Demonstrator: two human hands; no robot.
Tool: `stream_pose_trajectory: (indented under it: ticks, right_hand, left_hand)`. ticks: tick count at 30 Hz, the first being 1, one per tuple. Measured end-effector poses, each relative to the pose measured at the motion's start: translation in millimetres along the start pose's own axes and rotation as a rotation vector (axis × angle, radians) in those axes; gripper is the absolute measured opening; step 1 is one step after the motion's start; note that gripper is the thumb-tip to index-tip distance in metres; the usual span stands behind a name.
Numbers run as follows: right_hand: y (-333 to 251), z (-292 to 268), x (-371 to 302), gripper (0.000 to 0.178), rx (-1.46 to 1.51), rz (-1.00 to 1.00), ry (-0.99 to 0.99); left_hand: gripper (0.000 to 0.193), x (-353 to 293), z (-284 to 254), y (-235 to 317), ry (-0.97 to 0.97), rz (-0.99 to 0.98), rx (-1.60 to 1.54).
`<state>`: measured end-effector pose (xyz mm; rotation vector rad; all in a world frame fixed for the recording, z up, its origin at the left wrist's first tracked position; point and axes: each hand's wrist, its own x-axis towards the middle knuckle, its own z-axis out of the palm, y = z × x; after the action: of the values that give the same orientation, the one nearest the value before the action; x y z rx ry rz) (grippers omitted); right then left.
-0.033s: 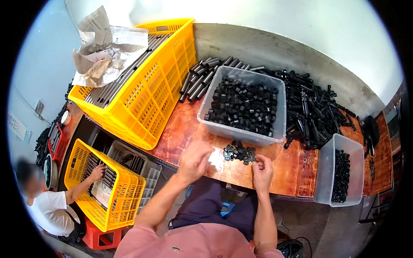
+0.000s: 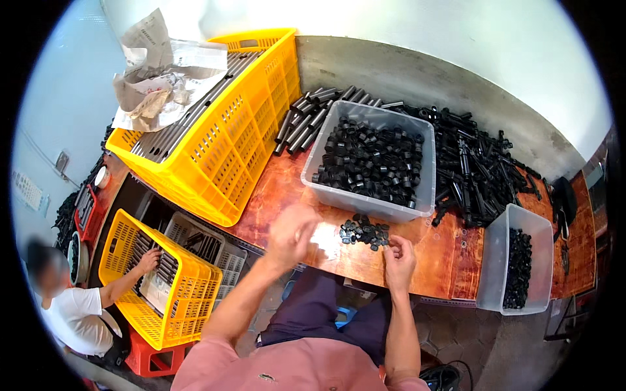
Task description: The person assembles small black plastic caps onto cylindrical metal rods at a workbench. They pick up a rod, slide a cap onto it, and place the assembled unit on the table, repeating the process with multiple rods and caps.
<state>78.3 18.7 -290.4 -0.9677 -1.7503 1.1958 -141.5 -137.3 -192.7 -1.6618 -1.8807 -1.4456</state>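
A small heap of dark, flat round pieces point(image 2: 362, 232) lies near the table's front edge, between my hands. My right hand point(image 2: 399, 262) rests at the heap's right side, thumb and fingers pinched together; whatever sits between the fingertips is too small to make out. Left of the heap, my left hand point(image 2: 291, 236) hovers over the table, its fingers smeared by motion. Just behind the heap stands a clear plastic bin point(image 2: 365, 205) full of short black cylindrical caps point(image 2: 375, 159).
A yellow crate point(image 2: 225, 153) of metal tubes, topped by crumpled paper point(image 2: 153, 81), stands left on the wooden table point(image 2: 433, 264). Black parts point(image 2: 473, 163) pile up behind. Another clear bin point(image 2: 492, 274) is at right. At lower left, a person point(image 2: 78, 319) reaches into a yellow crate point(image 2: 186, 306).
My left hand has shifted slightly left and away from me, and its fingers have become more blurred. My right hand stays by the heap.
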Motion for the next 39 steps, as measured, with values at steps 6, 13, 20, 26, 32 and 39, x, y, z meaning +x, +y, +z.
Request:
stream_pose_trajectory:
  ticks: [6, 13, 20, 26, 32, 39]
  right_hand:
    - [-2.2, -5.1, 2.5, 0.02, 0.023, 0.009, -0.017]
    - [17.5, 0.1, 9.4, 0.013, 0.077, 0.003, -0.002]
    - [15.3, -4.3, 10.6, 0.01, 0.079, 0.005, 0.023]
    - [21.3, -3.9, 10.7, 0.009, 0.101, 0.001, 0.012]
    - [24.1, -0.8, 10.4, 0.008, 0.128, 0.006, 0.013]
    - [32.3, -5.1, 11.5, 0.008, 0.18, 0.02, 0.015]
  left_hand:
    - [0.021, 92.8, -10.6, -81.8, 0.081, -0.359, -0.031]
    - [0.048, 101.7, 27.4, -172.8, -0.241, -0.555, 0.6]
    - [0.053, 103.2, 43.4, -196.0, -0.264, -0.715, 0.553]
    - [0.054, 102.4, 46.9, -204.9, -0.308, -0.748, 0.523]
    - [0.055, 86.6, 54.9, -212.7, -0.227, -0.825, 0.417]
    - [0.042, 69.5, 70.6, -219.7, -0.086, -0.69, 0.486]
